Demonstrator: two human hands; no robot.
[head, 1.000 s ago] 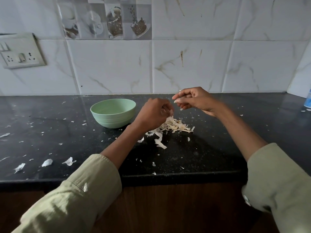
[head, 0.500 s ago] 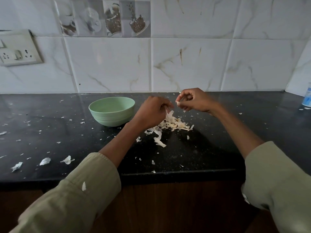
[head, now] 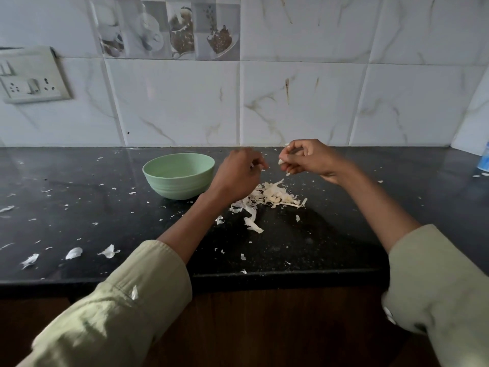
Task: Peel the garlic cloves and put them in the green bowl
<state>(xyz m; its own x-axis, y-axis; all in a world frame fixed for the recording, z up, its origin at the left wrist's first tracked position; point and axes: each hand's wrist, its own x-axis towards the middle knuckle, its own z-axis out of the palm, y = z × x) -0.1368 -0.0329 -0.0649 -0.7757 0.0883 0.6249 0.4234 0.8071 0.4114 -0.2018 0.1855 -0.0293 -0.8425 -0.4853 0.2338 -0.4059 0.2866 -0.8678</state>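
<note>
I see open black counter [head: 344,234] in front of my hands; the green bowl [head: 179,176] and a peel pile [head: 270,197] sit near its back.

Pale garlic clove [head: 281,162] pinched above counter, green bowl [head: 179,176] upright nearby

Both arms wear long sleeves of a pale sage-green woven cloth, loose and creased. The left sleeve [head: 116,308] is pushed back from the wrist, ending in a wide stitched cuff [head: 161,263] with a seam line running round it; a small white flake [head: 134,292] clings to the cloth just below that cuff. The right sleeve [head: 444,292] is likewise drawn up the forearm, with a broad plain cuff [head: 412,245]. Beyond both cuffs the forearms, the left hand [head: 235,176] and the right hand [head: 309,160] are bare, with no rings, watch or bands visible.
</note>
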